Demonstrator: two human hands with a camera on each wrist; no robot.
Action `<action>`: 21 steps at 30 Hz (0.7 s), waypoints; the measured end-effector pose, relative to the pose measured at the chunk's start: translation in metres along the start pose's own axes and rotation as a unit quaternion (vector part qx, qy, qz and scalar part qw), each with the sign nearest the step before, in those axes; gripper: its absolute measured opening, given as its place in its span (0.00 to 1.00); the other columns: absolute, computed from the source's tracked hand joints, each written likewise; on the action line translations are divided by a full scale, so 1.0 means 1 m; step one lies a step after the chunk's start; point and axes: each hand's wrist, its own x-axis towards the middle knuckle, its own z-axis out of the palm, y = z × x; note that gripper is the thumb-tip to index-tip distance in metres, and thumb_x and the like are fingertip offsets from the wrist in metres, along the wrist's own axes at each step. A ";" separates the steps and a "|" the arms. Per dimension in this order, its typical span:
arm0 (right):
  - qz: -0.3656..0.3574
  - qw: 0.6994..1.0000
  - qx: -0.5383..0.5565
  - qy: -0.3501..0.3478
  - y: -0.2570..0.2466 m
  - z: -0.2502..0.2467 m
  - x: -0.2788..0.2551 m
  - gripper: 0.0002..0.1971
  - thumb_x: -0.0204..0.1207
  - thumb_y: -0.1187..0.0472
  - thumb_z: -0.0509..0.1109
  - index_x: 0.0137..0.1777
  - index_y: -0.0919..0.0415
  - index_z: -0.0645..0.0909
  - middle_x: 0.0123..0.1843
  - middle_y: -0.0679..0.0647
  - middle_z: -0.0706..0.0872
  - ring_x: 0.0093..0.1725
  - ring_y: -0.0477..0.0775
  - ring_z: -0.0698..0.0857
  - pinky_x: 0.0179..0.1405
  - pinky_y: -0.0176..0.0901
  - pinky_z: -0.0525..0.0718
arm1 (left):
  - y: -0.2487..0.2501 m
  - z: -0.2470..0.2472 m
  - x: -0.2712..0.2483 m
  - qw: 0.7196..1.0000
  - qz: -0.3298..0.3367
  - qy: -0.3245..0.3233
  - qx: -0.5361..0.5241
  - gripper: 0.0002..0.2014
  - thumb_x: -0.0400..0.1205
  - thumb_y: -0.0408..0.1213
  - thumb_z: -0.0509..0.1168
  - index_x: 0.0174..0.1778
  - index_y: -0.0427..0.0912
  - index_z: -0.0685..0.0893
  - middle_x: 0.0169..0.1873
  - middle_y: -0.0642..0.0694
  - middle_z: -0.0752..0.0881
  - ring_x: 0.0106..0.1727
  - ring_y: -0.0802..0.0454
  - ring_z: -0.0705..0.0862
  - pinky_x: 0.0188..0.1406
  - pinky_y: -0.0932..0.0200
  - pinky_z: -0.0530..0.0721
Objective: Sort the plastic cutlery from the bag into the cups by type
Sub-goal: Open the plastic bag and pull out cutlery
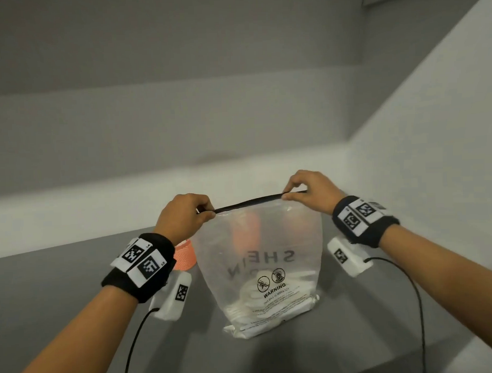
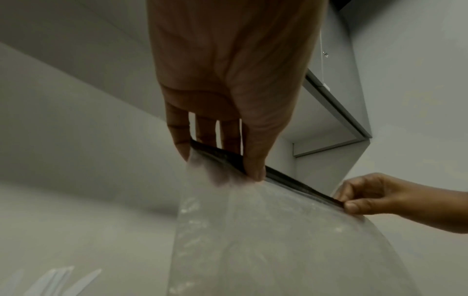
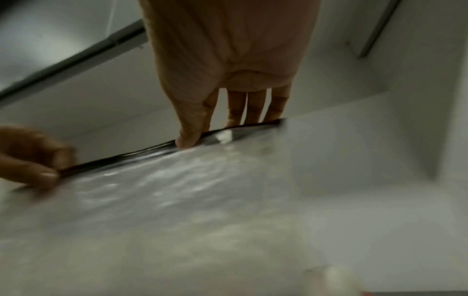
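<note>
Both hands pinch the bag's black top strip.
The left hand (image 1: pixel 184 216) grips one end, the right hand (image 1: pixel 309 192) the other; the bag (image 1: pixel 259 269) stands upright on the grey surface (image 1: pixel 61 290), white cutlery (image 1: pixel 251 295) heaped inside, an orange cup (image 1: pixel 183 255) just behind.

Bag (image 1: pixel 258 258): "SHEIN" reversed, "WARNING", "THIS BAG IS NOT A TOY".

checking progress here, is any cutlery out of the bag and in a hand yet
No, both the left hand and the right hand pinch the black strip along the top of the bag.
</note>
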 end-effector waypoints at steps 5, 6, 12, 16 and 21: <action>0.073 0.997 0.007 0.035 0.037 -0.026 -0.016 0.04 0.73 0.54 0.74 0.42 0.53 0.84 0.45 0.49 0.84 0.34 0.40 0.80 0.37 0.33 0.75 | 0.000 0.001 -0.001 1.000 0.005 -0.014 -0.021 0.02 0.78 0.37 0.68 0.41 0.46 0.86 0.40 0.50 0.87 0.45 0.49 0.84 0.50 0.53 0.82; 0.085 0.995 0.047 0.031 0.037 -0.025 -0.017 0.03 0.73 0.57 0.74 0.42 0.54 0.83 0.44 0.49 0.84 0.28 0.38 0.82 0.30 0.28 0.77 | 0.002 0.001 0.000 0.999 0.006 -0.029 -0.026 0.03 0.78 0.38 0.68 0.40 0.46 0.85 0.40 0.50 0.87 0.46 0.50 0.84 0.51 0.54 0.82; 0.141 0.955 0.258 0.040 0.027 -0.014 -0.020 0.07 0.76 0.69 0.68 0.40 0.56 0.79 0.37 0.56 0.82 0.26 0.46 0.88 0.35 0.38 0.88 | 0.024 0.006 0.005 0.996 0.014 -0.057 -0.070 0.19 0.79 0.55 0.63 0.38 0.42 0.85 0.36 0.46 0.87 0.41 0.49 0.84 0.47 0.53 0.81; 0.150 0.952 0.261 0.060 0.020 -0.009 -0.017 0.05 0.74 0.61 0.73 0.41 0.60 0.81 0.34 0.57 0.85 0.27 0.47 0.86 0.32 0.36 0.87 | 0.034 0.018 0.014 0.997 0.021 -0.055 -0.054 0.16 0.81 0.51 0.63 0.37 0.42 0.84 0.38 0.43 0.87 0.41 0.45 0.84 0.49 0.50 0.81; 0.153 0.958 0.238 0.044 0.016 -0.008 -0.019 0.04 0.71 0.63 0.76 0.37 0.59 0.84 0.33 0.50 0.85 0.29 0.45 0.84 0.32 0.28 0.85 | 0.042 0.028 0.020 0.997 0.030 -0.074 -0.013 0.15 0.79 0.53 0.65 0.42 0.44 0.87 0.44 0.45 0.88 0.48 0.47 0.84 0.50 0.50 0.83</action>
